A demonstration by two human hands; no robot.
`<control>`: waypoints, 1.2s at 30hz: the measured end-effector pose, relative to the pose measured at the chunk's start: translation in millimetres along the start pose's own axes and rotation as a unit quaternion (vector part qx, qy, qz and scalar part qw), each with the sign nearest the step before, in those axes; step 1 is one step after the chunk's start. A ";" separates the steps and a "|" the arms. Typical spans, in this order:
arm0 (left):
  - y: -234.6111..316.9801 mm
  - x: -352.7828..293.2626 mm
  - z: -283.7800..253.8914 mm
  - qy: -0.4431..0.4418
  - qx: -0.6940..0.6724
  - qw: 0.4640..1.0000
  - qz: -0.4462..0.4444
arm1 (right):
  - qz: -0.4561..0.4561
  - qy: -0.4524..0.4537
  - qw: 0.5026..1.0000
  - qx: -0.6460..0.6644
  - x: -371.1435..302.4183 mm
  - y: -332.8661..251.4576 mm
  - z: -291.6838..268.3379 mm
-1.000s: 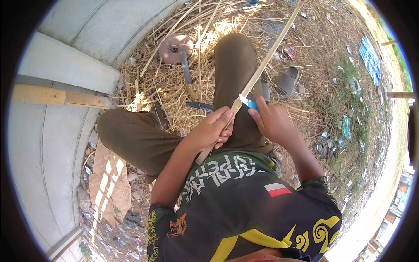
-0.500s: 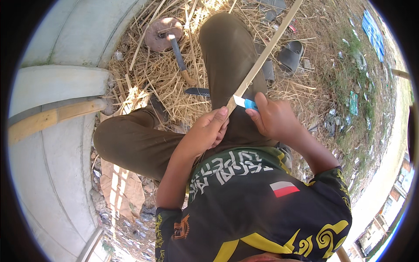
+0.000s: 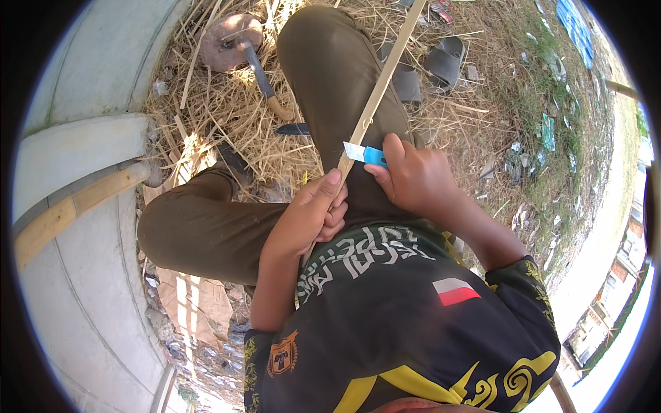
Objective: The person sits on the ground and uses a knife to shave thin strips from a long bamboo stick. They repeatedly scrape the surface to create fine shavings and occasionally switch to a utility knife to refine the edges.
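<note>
A long, pale strip of bamboo or wood (image 3: 383, 84) runs slantwise from my lap up past my raised knee to the top edge. Its lower end is pinched between the thumb and curled fingers of my left hand (image 3: 313, 215). My right hand (image 3: 421, 173) is closed round a blue-handled utility knife (image 3: 375, 157). The knife's bright blade lies across the strip, just above my left thumb. A thin curl stands off the strip a little above the blade. Part of the knife's handle is hidden in my right fist.
Straw and shavings (image 3: 193, 103) cover the ground around my legs. A machete (image 3: 260, 77) leans on a round block (image 3: 224, 43), with a dark blade (image 3: 292, 129) beside my leg. Grey sandals (image 3: 444, 63) lie at the right. A pale wall (image 3: 82, 144) and bamboo pole (image 3: 86, 199) stand left.
The whole view has shifted, so the ground things now sit further left and higher. My left hand still pinches the strip, and the blade still rests on it, perhaps slightly further from my thumb.
</note>
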State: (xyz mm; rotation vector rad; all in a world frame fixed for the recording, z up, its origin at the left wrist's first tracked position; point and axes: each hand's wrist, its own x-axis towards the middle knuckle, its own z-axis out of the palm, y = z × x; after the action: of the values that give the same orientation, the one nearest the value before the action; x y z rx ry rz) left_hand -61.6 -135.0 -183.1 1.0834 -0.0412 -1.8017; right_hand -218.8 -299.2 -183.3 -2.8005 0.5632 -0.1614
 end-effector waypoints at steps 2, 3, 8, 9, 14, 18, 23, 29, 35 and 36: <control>-3.2 -2.8 0.2 0.008 0.003 1.000 0.011 | 0.004 0.004 1.000 -0.003 0.3 -2.5 2.0; -5.9 -5.2 -0.7 0.007 0.000 1.000 0.010 | 0.006 0.006 1.000 -0.001 0.0 -3.5 2.7; -14.2 -22.9 -2.3 0.019 0.020 1.000 0.002 | 0.025 0.021 0.999 -0.019 -1.1 -9.1 3.1; -17.4 -28.7 -3.8 0.020 0.022 1.000 0.001 | 0.035 0.028 0.999 -0.025 0.3 -9.5 3.4; -33.8 -57.1 -0.4 0.034 0.045 0.998 -0.006 | 0.105 0.026 0.994 0.003 -3.7 -11.3 1.8; -59.0 -98.9 -10.7 0.091 0.088 0.991 -0.048 | 0.143 0.068 0.987 -0.003 -2.5 -3.9 6.2; -80.3 -128.8 -15.8 0.135 0.108 0.982 -0.076 | 0.171 0.103 0.980 -0.018 -9.1 -2.2 8.5; -98.0 -155.6 -52.2 0.105 0.066 0.989 -0.074 | 0.182 0.108 0.977 -0.010 -14.4 3.5 9.0; -116.8 -235.1 -90.4 0.121 0.079 0.984 -0.105 | 0.199 0.091 0.976 -0.008 -16.9 5.5 6.7; -120.5 -248.2 -98.1 0.129 0.072 0.982 -0.114 | 0.206 0.086 0.975 -0.009 -17.1 7.1 7.1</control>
State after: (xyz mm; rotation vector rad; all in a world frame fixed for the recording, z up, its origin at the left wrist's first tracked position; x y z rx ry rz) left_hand -55.3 154.2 -137.5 1.4692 0.1148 -1.8654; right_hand -235.9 -297.0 -193.1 -2.6292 1.1722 -0.3130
